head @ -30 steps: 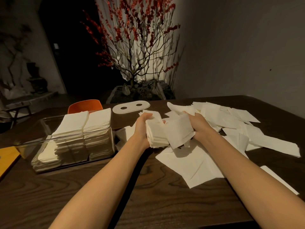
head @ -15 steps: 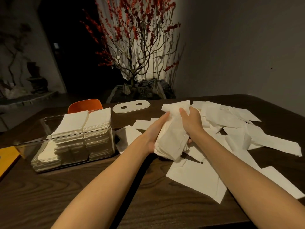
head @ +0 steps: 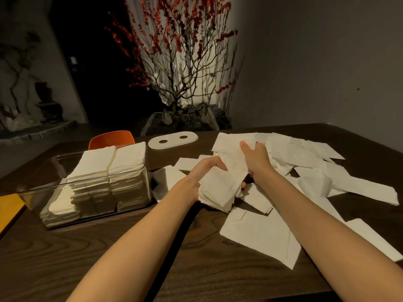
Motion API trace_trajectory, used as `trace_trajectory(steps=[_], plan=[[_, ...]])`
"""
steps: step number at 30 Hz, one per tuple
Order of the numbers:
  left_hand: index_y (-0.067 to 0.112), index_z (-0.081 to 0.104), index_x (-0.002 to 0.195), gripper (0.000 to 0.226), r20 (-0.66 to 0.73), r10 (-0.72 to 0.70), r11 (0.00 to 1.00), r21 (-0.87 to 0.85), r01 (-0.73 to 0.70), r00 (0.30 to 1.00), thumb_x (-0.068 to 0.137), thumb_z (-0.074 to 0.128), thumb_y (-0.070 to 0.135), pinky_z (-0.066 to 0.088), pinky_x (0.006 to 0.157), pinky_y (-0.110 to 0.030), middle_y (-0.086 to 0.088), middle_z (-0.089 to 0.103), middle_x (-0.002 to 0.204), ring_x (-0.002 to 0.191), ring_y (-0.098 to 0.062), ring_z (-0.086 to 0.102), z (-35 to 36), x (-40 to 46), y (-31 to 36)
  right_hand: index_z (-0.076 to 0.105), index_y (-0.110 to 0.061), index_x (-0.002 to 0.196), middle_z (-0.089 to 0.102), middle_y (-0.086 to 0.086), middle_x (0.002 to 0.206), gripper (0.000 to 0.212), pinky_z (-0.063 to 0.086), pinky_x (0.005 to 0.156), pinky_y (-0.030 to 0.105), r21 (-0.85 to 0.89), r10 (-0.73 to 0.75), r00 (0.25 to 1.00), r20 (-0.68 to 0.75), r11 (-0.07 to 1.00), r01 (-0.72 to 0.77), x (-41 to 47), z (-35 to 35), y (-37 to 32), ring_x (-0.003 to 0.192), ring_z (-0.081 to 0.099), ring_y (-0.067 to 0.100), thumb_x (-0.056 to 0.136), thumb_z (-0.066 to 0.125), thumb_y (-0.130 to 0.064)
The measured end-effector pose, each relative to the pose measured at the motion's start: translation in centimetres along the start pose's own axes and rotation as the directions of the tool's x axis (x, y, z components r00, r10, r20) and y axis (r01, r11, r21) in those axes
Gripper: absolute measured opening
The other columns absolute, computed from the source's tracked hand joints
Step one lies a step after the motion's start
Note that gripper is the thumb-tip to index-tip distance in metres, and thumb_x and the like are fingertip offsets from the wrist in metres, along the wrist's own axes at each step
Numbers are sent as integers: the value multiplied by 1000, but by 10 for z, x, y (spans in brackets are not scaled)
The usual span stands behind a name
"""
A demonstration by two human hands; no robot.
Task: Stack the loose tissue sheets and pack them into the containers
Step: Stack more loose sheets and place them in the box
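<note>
Dark wood worktop (head: 113, 253) fills the lower half of the frame, its grain showing under both bare forearms. Loose tissue sheets (head: 305, 162) lie scattered over the right half of it, overlapping one another, with one large sheet (head: 259, 234) lying flat at lower centre-right. At centre left stands a clear container (head: 37, 195), open on top and holding neat stacks of tissue (head: 113, 171) that rise above its rim at its right end. Behind the worktop, at upper centre, a bare tree with red blossoms (head: 181, 51) stands in a dark planter. An orange chair back (head: 111, 138) shows just behind the container. A white oval lid (head: 173, 139) with two holes lies flat on the worktop, right of the chair back. A yellow object (head: 9, 208) sits at the left edge.

In the centre of the frame both hands hold one bundle of tissues (head: 220, 188) above the worktop, tilted. The left hand (head: 205, 171) has its grip curled round the bundle's near left side, thumb on top. The right hand (head: 255, 158) clasps the far right side, thumb spread across the upper sheet.
</note>
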State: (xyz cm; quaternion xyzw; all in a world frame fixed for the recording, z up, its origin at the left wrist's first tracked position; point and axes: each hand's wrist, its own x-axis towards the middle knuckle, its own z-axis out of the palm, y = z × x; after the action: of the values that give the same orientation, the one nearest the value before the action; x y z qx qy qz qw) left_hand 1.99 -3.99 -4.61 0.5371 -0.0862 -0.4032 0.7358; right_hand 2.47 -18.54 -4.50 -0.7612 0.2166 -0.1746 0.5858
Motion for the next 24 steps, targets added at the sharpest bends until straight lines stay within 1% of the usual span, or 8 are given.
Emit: trace_trajectory(steps=[4,6,8,13,16,18,22,24], plan=[[15,50,114,39,-59,38,998,-51,-41,998,76,49,13,45,83,-38,-15,61,94,82,-27,60,-1,0,1,28,-19,146,42,6,146,54,46,102,45,79,115,992,46,990,-119,1,-7,-1,125,47,29,99,45,-39],[17,47,121,53,-114,64,996,-56,-71,991,69,53,14,44,83,-37,-13,58,101,84,-25,58,-4,4,1,32,-20,144,46,6,142,51,46,100,48,88,108,991,76,990,-114,2,-8,-2,123,50,29,99,46,-39],[18,44,121,45,-168,78,994,-65,-90,983,77,51,15,44,78,-35,-11,56,99,81,-23,57,-7,5,1,38,-20,140,51,5,137,47,49,97,46,78,93,991,100,992,-101,1,-7,-2,118,53,28,98,47,-40],[17,45,105,18,-202,100,985,-121,-126,974,87,44,17,45,66,-31,-10,54,87,73,-20,56,-9,4,1,36,-17,143,54,5,135,49,49,61,27,102,94,984,151,989,-110,-2,-4,-4,110,58,24,99,48,-35],[17,44,102,15,-209,98,982,-141,-129,973,87,44,17,44,67,-31,-9,54,86,74,-20,56,-11,7,1,40,-16,139,59,2,128,46,41,51,23,139,67,978,196,986,-95,-6,-7,-6,94,60,17,98,49,-35],[16,44,97,11,-210,102,980,-146,-134,972,86,45,17,44,66,-30,-9,54,83,73,-19,56,-11,6,1,44,-18,135,60,-1,122,47,43,55,23,156,39,971,237,985,-78,-9,-9,-7,90,60,13,95,56,-39],[17,43,96,7,-205,112,986,-99,-134,972,89,44,20,43,60,-29,-7,54,82,68,-16,56,-11,5,1,47,-20,134,53,1,134,59,50,94,40,54,-5,967,255,999,-9,-12,-8,-6,120,51,24,83,73,-34],[16,44,99,11,-201,119,988,-73,-136,972,90,45,23,44,60,-30,-8,54,84,70,-17,56,-9,4,1,49,-18,131,54,3,133,52,49,96,40,65,-28,970,241,998,12,-13,-8,-6,123,50,26,84,72,-24]])
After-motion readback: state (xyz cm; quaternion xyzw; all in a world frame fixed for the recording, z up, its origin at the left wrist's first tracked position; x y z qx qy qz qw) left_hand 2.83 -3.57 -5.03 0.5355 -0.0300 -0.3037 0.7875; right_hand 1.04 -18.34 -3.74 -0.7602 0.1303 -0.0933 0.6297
